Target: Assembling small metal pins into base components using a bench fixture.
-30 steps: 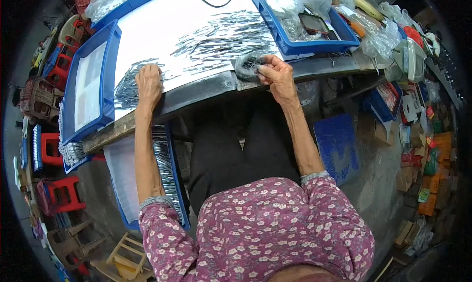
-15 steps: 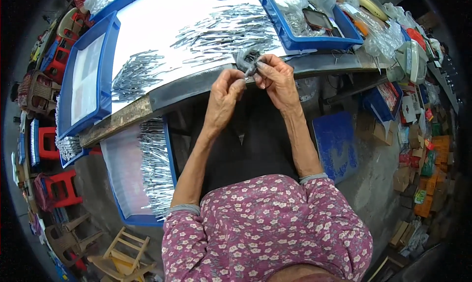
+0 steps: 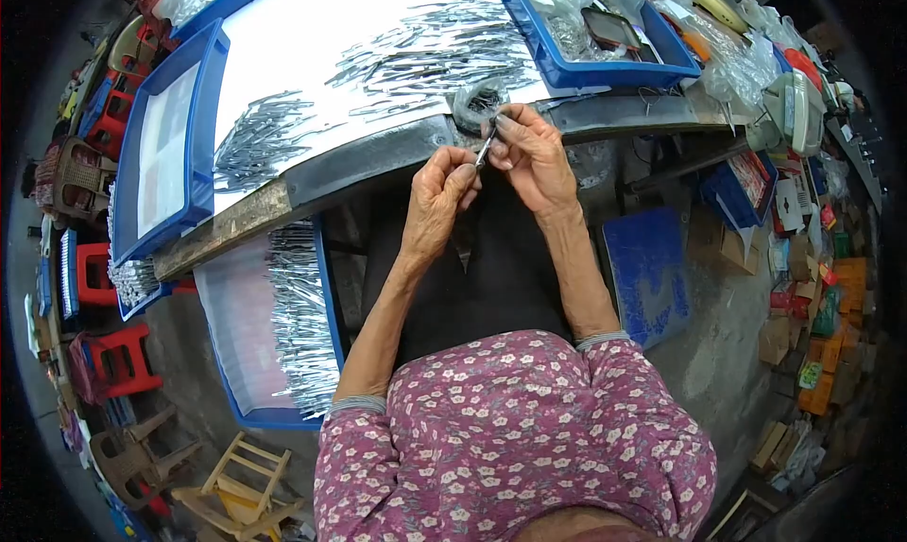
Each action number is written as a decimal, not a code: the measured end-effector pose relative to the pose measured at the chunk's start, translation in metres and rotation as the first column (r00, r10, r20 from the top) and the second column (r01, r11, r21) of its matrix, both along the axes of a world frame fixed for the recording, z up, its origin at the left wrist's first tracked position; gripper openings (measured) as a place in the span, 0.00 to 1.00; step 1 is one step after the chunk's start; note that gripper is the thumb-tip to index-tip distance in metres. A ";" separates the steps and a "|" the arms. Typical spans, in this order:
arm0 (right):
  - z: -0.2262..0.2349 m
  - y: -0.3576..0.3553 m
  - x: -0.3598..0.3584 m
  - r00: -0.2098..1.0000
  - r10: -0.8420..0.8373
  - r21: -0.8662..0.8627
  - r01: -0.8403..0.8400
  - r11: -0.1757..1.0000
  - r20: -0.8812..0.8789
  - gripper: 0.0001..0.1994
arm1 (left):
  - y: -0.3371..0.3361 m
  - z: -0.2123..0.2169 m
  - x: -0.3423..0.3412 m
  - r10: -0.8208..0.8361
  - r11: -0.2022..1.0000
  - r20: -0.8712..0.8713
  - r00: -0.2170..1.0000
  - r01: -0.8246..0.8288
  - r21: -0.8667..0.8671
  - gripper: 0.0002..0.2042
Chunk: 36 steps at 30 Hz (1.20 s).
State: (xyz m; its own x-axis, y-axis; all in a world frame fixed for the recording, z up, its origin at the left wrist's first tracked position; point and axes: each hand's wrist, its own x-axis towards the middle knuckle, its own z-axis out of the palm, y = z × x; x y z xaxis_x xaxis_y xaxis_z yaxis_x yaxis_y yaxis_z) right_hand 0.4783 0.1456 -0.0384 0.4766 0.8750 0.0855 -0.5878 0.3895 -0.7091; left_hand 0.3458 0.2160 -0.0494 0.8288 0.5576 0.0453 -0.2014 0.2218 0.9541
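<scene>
Between my hands, just off the table's front edge, is a slim shiny metal rod (image 3: pixel 486 149), tilted with its upper end to the right. My left hand (image 3: pixel 435 202) pinches the lower end with thumb and fingers. My right hand (image 3: pixel 540 164) is closed at the upper end, where a small dark bit shows at the fingertips. Right behind them, a round greyish holder (image 3: pixel 470 117) with small dark pieces inside sits at the table edge. Beyond it lies a wide pile of thin metal rods (image 3: pixel 425 65) on the white table top, with a smaller rod pile (image 3: pixel 263 140) to the left.
A blue tray (image 3: pixel 200 164) stands at the table's left end. At the back right, another blue tray (image 3: pixel 605 72) holds plastic bags and a phone-like object. Below the table on the left, a lower blue tray (image 3: pixel 236 301) carries many rods. Red stools (image 3: pixel 125 361) stand farther left.
My left hand has come slightly right and down, and the metal rod now shows plainly between both hands. The round holder is less covered by my right fingers.
</scene>
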 end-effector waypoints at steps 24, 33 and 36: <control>-0.016 -0.003 -0.008 0.997 -0.045 -0.074 0.050 0.996 0.065 0.04 | -0.008 -0.005 -0.005 -0.033 0.978 0.026 0.999 0.038 -0.205 0.06; -0.014 -0.008 -0.017 0.935 -0.184 -0.115 0.228 0.967 0.303 0.05 | -0.009 -0.009 -0.008 -0.105 0.930 0.077 0.991 0.126 -0.346 0.05; -0.014 -0.012 -0.018 0.914 -0.198 -0.112 0.252 0.961 0.355 0.05 | -0.010 -0.012 -0.009 -0.119 0.912 0.077 0.990 0.140 -0.387 0.05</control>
